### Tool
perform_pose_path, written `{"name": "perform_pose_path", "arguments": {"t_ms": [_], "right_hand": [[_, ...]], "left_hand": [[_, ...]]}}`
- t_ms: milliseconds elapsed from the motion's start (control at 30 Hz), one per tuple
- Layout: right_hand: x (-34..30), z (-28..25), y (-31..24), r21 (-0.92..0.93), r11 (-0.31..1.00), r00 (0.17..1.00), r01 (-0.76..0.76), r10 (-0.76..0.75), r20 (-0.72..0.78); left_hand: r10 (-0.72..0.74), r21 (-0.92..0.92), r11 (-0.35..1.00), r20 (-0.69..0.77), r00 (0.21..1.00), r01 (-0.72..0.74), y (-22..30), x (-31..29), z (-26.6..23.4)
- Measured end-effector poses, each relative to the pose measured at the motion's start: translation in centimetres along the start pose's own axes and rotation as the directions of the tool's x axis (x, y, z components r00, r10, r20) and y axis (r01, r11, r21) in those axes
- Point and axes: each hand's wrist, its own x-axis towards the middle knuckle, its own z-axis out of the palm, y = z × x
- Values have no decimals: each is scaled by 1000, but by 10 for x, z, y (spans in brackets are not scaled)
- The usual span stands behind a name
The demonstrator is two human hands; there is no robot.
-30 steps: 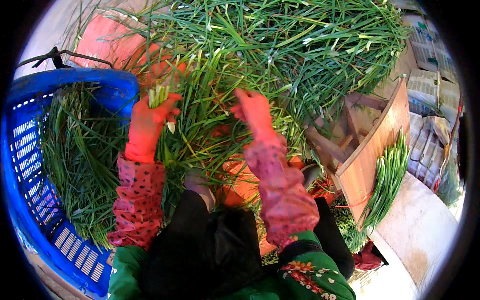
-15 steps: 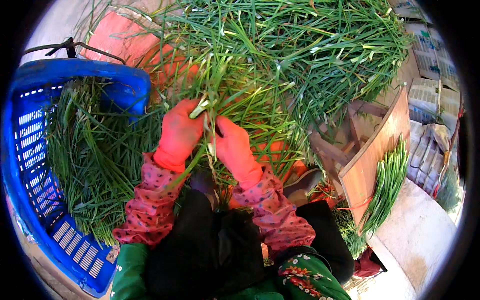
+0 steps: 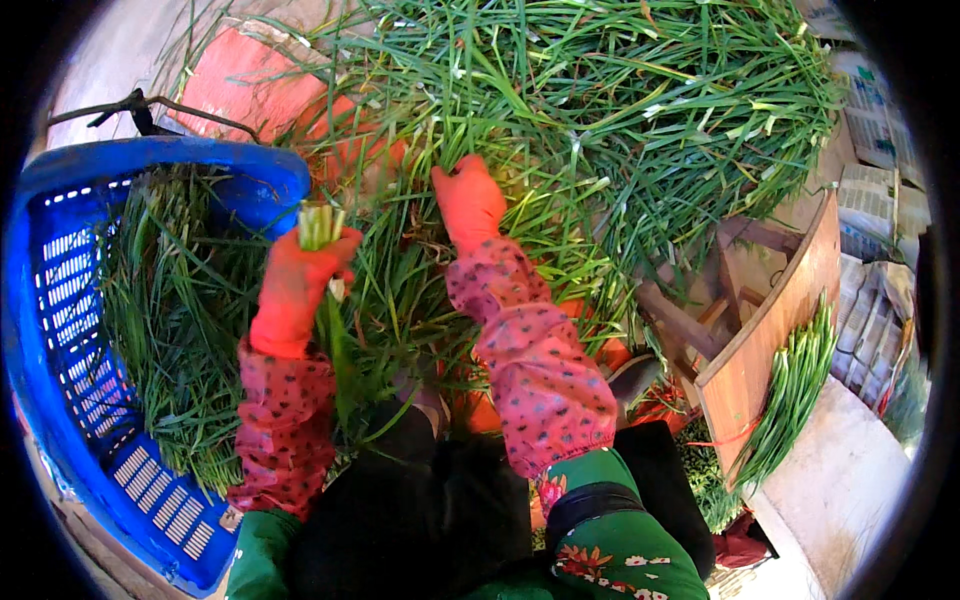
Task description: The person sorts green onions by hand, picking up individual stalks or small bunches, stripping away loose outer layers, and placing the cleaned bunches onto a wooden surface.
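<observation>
My left hand (image 3: 296,278), in an orange-red glove, is closed around a small bunch of chives (image 3: 321,226). The pale cut ends stick up out of the fist and green leaves hang below it. My right hand (image 3: 472,205), gloved alike, rests at the near edge of a large loose heap of chives (image 3: 620,90). Its fingers are curled in among the stalks; what they pinch is hidden. Under and around both hands lie more scattered chive leaves.
On the left stands a blue plastic basket (image 3: 170,152) filled with chives (image 3: 180,320). A wooden stool (image 3: 745,370) lies tipped at the right, a neat bundle of chives (image 3: 790,400) against it. Beyond are stacked newspapers (image 3: 868,215). A red board (image 3: 250,85) lies at the far left.
My hands have moved apart. The left has gone left toward the basket with the bunch, and the right has reached forward to the heap.
</observation>
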Motion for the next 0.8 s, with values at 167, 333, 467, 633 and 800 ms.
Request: {"name": "perform_pose_path", "arguments": {"t_ms": [167,333,467,633,800], "right_hand": [[-23,-16,4,428,903,991,-31,-30,134],[-83,-53,-10,479,872,991,101,-132,33],[-113,-67,-30,249,911,939,330,-344,13],[-91,-86,16,158,956,940,249,-278,198],[-82,-134,17,-124,982,965,141,-108,238]], "left_hand": [[-34,-46,998,-61,998,32,18,12,-7],[174,-30,984,6,985,-174,45,16,37],[270,-19,963,87,959,-269,15,35,52],[74,-198,980,283,956,-18,27,32,24],[62,-268,962,382,922,47,26,27,22]]}}
